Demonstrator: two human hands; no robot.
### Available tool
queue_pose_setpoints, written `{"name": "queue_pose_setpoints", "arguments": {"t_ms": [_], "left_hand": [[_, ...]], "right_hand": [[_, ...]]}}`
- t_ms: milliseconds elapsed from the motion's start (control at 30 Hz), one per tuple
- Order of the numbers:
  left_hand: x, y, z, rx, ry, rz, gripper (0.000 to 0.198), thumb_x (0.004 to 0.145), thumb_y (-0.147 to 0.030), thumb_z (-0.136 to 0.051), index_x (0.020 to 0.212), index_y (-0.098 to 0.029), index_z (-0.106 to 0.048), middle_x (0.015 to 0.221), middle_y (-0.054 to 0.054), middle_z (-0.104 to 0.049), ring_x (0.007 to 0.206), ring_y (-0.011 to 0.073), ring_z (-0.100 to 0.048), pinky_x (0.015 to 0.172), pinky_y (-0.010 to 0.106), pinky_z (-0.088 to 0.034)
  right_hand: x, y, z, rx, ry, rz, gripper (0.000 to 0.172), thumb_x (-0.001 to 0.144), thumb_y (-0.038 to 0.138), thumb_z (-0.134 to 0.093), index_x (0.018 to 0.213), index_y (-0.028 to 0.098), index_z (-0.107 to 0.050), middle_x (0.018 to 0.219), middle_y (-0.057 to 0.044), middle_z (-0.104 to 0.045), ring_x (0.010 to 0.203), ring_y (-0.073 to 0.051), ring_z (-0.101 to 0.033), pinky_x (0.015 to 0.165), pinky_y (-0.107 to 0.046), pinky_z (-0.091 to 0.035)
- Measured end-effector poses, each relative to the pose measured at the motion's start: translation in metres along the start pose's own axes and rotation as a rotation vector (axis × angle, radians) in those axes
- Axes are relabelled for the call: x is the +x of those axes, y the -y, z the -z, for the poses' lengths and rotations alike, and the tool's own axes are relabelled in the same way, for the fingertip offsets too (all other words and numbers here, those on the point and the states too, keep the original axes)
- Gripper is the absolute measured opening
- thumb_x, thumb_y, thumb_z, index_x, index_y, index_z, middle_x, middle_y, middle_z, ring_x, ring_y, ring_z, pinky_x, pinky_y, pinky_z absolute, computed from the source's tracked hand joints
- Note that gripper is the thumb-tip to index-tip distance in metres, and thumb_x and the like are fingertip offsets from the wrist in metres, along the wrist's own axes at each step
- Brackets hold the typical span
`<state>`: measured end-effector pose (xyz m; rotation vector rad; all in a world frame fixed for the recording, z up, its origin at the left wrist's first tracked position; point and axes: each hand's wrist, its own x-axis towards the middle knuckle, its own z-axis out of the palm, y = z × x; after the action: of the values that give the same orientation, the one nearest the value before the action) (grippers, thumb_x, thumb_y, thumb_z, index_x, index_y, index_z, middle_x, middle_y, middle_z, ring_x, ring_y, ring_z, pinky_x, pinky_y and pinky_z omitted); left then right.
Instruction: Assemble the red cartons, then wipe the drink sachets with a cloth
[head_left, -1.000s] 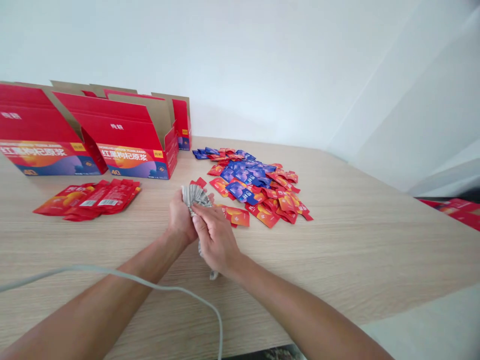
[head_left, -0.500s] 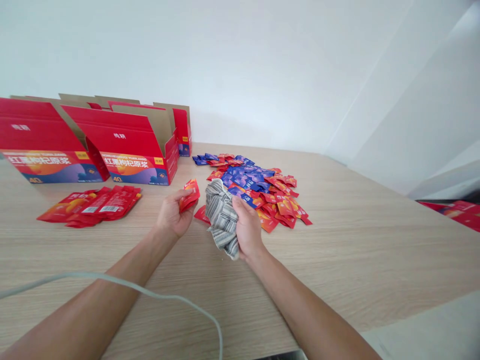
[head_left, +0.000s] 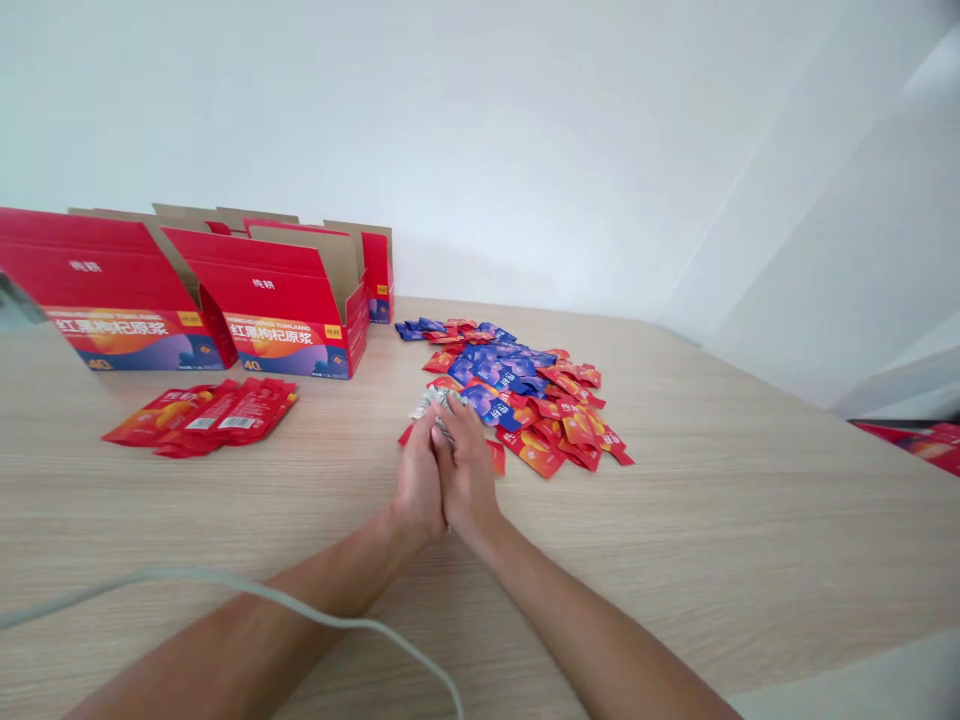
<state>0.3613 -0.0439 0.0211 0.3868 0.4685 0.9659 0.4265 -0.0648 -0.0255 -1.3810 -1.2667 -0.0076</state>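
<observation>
My left hand (head_left: 416,485) and my right hand (head_left: 471,475) are pressed side by side on the wooden table (head_left: 712,520), fingers closed. A grey striped cloth (head_left: 433,404) shows bunched at their fingertips, held between both hands. Whether a sachet is inside the cloth is hidden. Right beyond the hands lies a loose pile of red and blue sachets (head_left: 529,395); one red sachet (head_left: 496,457) touches the right hand's side.
A fanned row of red sachets (head_left: 202,418) lies at the left. Behind it stand open red cartons (head_left: 289,310), (head_left: 120,300) and a third (head_left: 377,265) by the wall. A white cable (head_left: 240,592) crosses my left forearm. More red packets (head_left: 926,442) lie at the right edge.
Half a second ago the hands were apart, the left holding a red sachet and the right the cloth. They have come together on the cloth, lower and nearer the pile.
</observation>
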Motion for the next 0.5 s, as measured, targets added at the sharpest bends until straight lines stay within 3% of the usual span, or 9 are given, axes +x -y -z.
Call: {"name": "queue_pose_setpoints", "arguments": {"t_ms": [100,267,400,500], "left_hand": [[0.002,-0.006,-0.001,-0.062,-0.050,0.002,0.025,0.098,-0.034,-0.057,0.089,-0.016,-0.072,0.082,0.005,-0.076,0.080,0.0196,-0.075,0.091,0.033,-0.063],[0.007,-0.042,-0.004,-0.080,-0.160,0.013,0.045,0.104,-0.045,-0.048,0.072,-0.017,-0.064,0.066,0.004,-0.068,0.054,0.0158,-0.063,0.074,0.034,-0.064],[0.009,-0.058,0.001,-0.021,-0.169,-0.024,0.049,0.104,-0.051,-0.043,0.074,-0.018,-0.062,0.066,0.005,-0.066,0.058,0.0200,-0.068,0.068,0.036,-0.064],[0.017,-0.064,0.010,0.088,-0.177,-0.147,0.037,0.104,-0.041,-0.043,0.084,-0.019,-0.063,0.076,0.006,-0.071,0.068,0.0207,-0.074,0.069,0.036,-0.065]], "right_hand": [[-0.010,0.008,-0.012,0.013,0.068,0.034,0.042,0.105,0.023,-0.050,0.140,0.023,-0.073,0.153,-0.010,-0.067,0.151,-0.027,-0.054,0.133,-0.057,-0.031],[-0.020,0.024,-0.017,0.021,0.158,0.071,0.045,0.102,0.016,-0.049,0.139,0.022,-0.074,0.151,-0.009,-0.068,0.154,-0.029,-0.050,0.131,-0.056,-0.038],[-0.020,0.031,-0.010,0.120,0.257,0.063,0.039,0.104,0.027,-0.054,0.136,0.024,-0.076,0.144,-0.009,-0.074,0.146,-0.028,-0.058,0.125,-0.051,-0.045],[-0.017,0.033,0.003,0.255,0.341,-0.051,0.036,0.103,0.039,-0.058,0.128,0.025,-0.080,0.134,-0.009,-0.077,0.131,-0.028,-0.068,0.115,-0.045,-0.053]]}}
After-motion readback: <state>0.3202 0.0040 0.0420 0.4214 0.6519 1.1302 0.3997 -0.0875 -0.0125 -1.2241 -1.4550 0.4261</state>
